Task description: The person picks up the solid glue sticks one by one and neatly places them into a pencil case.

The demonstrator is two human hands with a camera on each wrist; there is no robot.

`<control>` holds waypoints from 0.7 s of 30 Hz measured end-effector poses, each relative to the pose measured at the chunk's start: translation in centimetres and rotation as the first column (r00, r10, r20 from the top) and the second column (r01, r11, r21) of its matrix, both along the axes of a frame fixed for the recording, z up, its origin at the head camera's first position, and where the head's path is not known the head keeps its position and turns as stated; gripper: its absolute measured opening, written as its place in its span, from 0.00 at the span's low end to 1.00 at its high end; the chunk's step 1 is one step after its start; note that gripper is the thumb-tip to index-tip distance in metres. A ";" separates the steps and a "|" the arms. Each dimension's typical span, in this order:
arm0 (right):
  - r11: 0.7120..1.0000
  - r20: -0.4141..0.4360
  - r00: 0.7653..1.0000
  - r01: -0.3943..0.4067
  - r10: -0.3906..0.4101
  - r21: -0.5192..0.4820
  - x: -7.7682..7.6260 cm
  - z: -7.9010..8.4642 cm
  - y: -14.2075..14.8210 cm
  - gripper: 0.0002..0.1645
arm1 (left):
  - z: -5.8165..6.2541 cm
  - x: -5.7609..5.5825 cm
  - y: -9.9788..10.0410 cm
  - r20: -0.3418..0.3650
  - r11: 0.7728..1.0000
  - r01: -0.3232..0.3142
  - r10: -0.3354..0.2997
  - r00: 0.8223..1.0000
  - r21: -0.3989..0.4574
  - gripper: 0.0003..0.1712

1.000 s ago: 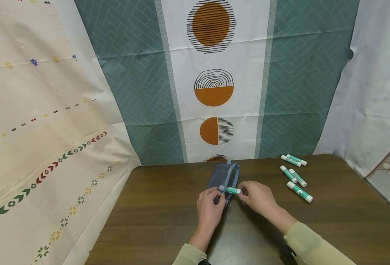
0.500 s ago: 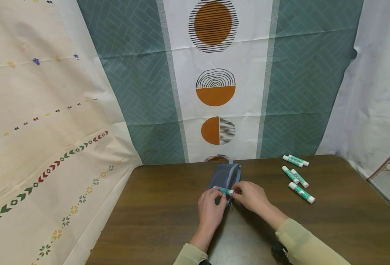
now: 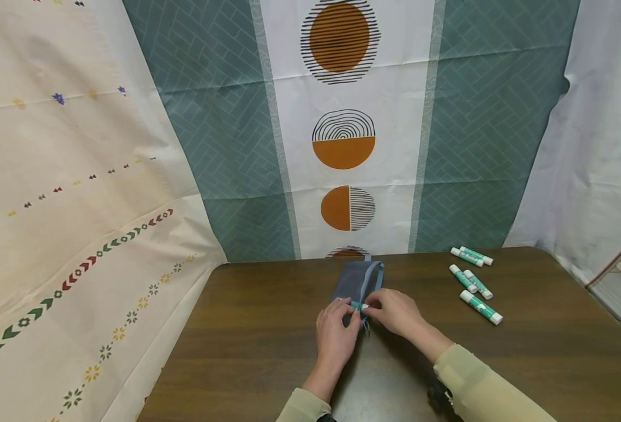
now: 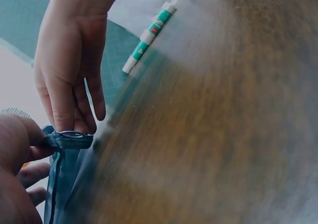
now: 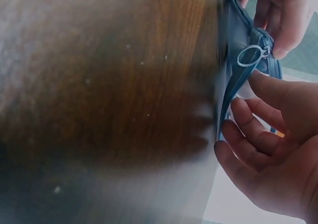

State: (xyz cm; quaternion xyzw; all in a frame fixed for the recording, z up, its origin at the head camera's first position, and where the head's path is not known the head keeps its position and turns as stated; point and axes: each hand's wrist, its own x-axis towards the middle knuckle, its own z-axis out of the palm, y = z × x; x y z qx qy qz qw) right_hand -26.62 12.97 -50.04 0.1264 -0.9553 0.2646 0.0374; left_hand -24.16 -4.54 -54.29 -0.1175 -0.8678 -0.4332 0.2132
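A blue-grey zip pouch with see-through sides lies near the table's far edge, its zip open. My left hand pinches the pouch's near edge; in the left wrist view, the left hand grips the corner by the zip. A green and white glue stick sits at the pouch mouth, mostly covered by fingers. Its right end is between the thumb and fingers of my right hand. In the right wrist view, the right hand reaches to the opening, beside the ring zip pull.
Several more glue sticks lie on the right of the brown wooden table, some in touching pairs. A patterned cloth hangs behind the far edge, and a cream cloth hangs along the left.
My right hand has moved left with the glue stick, and less of the stick shows at the pouch mouth. My left hand has kept its hold on the pouch.
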 end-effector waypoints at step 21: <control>0.997 0.031 0.999 -0.045 0.044 0.058 -0.2 0.1 -0.3 0.06 | -0.1 0.1 0.0 -0.008 1.000 -0.013 0.013 1.000 -0.003 0.05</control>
